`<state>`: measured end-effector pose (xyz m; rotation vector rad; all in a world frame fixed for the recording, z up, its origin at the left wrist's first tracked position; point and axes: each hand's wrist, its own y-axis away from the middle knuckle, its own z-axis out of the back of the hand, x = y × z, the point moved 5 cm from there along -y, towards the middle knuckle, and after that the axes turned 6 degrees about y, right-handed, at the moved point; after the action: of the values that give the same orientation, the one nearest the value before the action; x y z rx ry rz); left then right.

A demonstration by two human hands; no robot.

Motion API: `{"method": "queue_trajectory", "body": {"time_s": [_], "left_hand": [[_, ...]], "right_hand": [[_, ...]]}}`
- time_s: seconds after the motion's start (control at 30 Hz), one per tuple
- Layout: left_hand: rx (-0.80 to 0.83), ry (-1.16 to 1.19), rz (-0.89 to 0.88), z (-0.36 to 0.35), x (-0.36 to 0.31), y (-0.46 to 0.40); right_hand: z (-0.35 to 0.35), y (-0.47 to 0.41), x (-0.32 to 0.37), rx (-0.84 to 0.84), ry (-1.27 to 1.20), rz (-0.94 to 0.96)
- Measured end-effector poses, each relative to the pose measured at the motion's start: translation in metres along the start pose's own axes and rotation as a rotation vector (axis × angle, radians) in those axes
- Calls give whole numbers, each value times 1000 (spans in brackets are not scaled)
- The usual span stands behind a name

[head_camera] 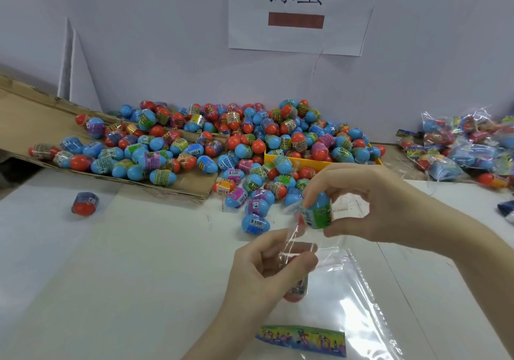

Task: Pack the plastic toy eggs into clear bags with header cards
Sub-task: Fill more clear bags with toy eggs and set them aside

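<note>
My right hand (381, 203) pinches a blue toy egg (318, 210) with a green label, held just above the mouth of a clear bag (353, 284). My left hand (267, 270) pinches the bag's open edge between thumb and fingers. One red-ended egg (296, 291) lies inside the bag, partly hidden behind my left hand. The bag's colourful header card (303, 338) is at its near end, on the white table. A big pile of blue and red eggs (222, 142) lies beyond my hands.
A flattened cardboard sheet (36, 120) slopes under the pile's left part, and a yellow tray (306, 162) sits in its right part. Filled bags (467, 142) are heaped at the far right. One loose egg (84, 203) lies alone at left. A paper sign (297, 11) hangs on the wall.
</note>
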<state>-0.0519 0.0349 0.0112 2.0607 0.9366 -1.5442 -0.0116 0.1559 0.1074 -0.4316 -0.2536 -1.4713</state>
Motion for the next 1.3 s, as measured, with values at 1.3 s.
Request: {"method": "queue_trajectory", "body": {"time_s": [1.3], "left_hand": [[20,-18,120,2,21,-5]], "right_hand": [[12,-11,-22,-438,-363,-3]]}}
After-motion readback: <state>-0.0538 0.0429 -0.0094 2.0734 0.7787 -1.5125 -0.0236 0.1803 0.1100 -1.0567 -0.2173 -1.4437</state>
